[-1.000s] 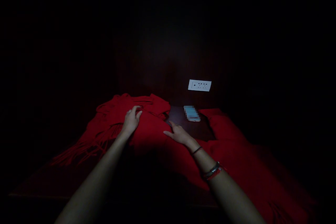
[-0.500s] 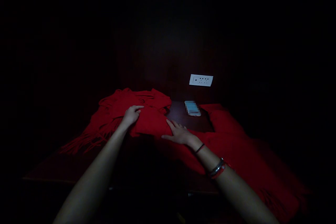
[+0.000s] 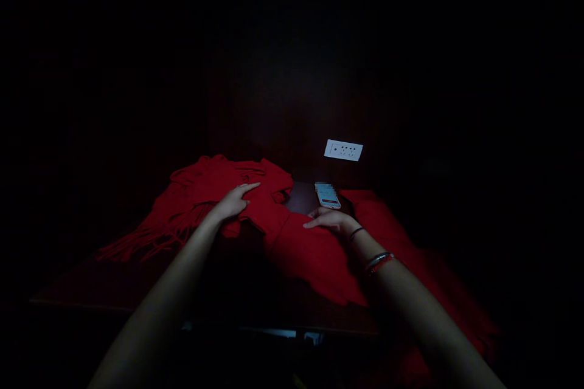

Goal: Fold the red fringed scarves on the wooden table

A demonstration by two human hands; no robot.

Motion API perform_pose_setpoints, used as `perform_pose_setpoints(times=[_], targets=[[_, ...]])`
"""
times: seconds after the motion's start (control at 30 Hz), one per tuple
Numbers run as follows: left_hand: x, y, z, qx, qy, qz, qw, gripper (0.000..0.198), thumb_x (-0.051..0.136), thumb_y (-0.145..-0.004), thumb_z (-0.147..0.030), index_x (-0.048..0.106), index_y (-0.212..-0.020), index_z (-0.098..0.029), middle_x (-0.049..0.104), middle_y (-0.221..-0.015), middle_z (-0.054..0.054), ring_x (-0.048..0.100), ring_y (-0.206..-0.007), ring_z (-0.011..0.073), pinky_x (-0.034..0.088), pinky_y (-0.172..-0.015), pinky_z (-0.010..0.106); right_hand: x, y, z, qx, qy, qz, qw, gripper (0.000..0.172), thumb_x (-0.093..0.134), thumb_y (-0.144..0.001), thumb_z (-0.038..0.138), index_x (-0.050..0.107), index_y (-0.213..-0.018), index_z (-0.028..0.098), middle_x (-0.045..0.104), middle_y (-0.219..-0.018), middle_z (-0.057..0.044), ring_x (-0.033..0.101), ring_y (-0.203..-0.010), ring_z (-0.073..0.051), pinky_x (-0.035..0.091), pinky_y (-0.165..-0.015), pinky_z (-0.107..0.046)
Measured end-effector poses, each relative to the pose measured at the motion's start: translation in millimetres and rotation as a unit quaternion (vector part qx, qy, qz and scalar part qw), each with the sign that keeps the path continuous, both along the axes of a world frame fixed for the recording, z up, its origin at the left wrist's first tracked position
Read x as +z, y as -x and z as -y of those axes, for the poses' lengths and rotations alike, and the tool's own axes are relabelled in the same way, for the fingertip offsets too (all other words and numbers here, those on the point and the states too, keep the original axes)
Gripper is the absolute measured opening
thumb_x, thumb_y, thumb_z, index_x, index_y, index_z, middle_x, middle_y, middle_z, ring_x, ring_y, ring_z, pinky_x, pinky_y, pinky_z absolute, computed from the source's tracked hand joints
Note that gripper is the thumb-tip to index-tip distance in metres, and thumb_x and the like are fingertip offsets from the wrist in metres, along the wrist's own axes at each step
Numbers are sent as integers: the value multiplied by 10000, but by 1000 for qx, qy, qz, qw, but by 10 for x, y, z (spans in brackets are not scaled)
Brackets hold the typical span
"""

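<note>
A red scarf with long fringe lies bunched at the left, crosses the middle in a folded strip and runs down the right side. My left hand presses on the bunched part, index finger stretched out and thumb apart, not wrapped round the cloth. At the strip's far edge my right hand has its thumb and fingers closed on the fabric. Its fingertips are partly hidden. Bracelets circle the right wrist.
A lit phone lies on the dark table just beyond my right hand. Behind it, a white socket plate is set in the dark wall. The table's front edge runs below my forearms; surroundings are very dark.
My right hand has gone from lying spread on the cloth to gripping its far edge, nearer the phone. The middle strip has shifted and bunched. My left hand has slid slightly right.
</note>
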State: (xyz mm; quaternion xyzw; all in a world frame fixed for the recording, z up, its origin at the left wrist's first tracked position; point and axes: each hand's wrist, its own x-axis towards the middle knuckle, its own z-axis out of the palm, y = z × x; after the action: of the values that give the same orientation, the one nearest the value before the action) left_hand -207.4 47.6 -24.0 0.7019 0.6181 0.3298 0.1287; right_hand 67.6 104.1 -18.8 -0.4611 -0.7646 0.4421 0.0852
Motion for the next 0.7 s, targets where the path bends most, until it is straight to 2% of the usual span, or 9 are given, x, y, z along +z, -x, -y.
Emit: perform_pose_setpoints(times=[0.07,0.17,0.23,0.3,0.37,0.43,0.53,0.6,0.7], targets=[[132,-76,-107,-22,-52,-8,998,591,358,-666,-85,355,-1252,-157,316,-1330,42,247,-1226,161,203,-1003,313,54,5,-21,13,38,-29,999,266,669,-562,349,596,-740,166,640,-781,-16,588,-740,-154,458,-704,-282],[373,-181,-306,-38,-103,-24,994,606,356,-688,-99,288,-1285,-181,233,-1367,27,205,-1241,163,199,-1004,323,184,-22,-80,-10,-18,-34,999,207,622,-628,325,579,-762,173,627,-716,9,577,-662,-122,456,-634,-248],[469,-252,-403,6,-82,-50,995,639,407,-665,-99,282,-1288,-173,215,-1369,65,242,-1225,204,243,-982,334,245,-51,-123,-29,-75,-11,997,272,585,-672,339,566,-891,177,632,-786,-10,579,-699,-130,452,-640,-251],[455,-337,-399,96,-18,-85,992,638,467,-634,-104,342,-1257,-171,234,-1349,124,306,-1181,278,306,-925,384,253,-74,-140,-31,-127,26,991,413,570,-686,376,512,-1051,190,610,-954,-48,572,-819,-157,445,-697,-272],[320,-440,-280,176,24,-112,978,529,490,-650,-154,439,-1176,-175,320,-1283,171,373,-1112,332,352,-841,432,207,-91,-107,-3,-163,72,984,594,570,-671,439,420,-1184,179,507,-1153,-98,505,-995,-197,410,-800,-302],[94,-544,-94,145,-18,-123,982,346,427,-731,-284,525,-1031,-144,477,-1100,178,465,-999,300,376,-786,400,121,-105,-22,47,-186,117,974,776,571,-637,508,312,-1269,139,358,-1284,-142,377,-1137,-237,338,-899,-336],[-269,-664,139,26,40,-54,997,293,434,-712,-435,547,-716,-164,572,-711,63,536,-712,202,395,-670,305,-21,-117,140,104,-214,152,959,929,547,-608,586,180,-1323,121,200,-1354,-172,225,-1217,-283,249,-959,-395],[-424,-715,205,-18,77,28,996,236,485,-666,-401,479,-598,-175,511,-570,-6,493,-580,140,376,-580,245,-78,-104,212,118,-236,154,952,918,513,-629,602,161,-1328,121,169,-1360,-180,194,-1227,-292,234,-961,-413],[-474,-749,211,-41,95,145,984,201,459,-670,-344,408,-568,-179,423,-509,-51,419,-499,97,330,-497,205,-82,-47,221,137,-280,131,941,766,459,-716,541,260,-1294,79,256,-1320,-192,229,-1216,-264,231,-969,-384]])
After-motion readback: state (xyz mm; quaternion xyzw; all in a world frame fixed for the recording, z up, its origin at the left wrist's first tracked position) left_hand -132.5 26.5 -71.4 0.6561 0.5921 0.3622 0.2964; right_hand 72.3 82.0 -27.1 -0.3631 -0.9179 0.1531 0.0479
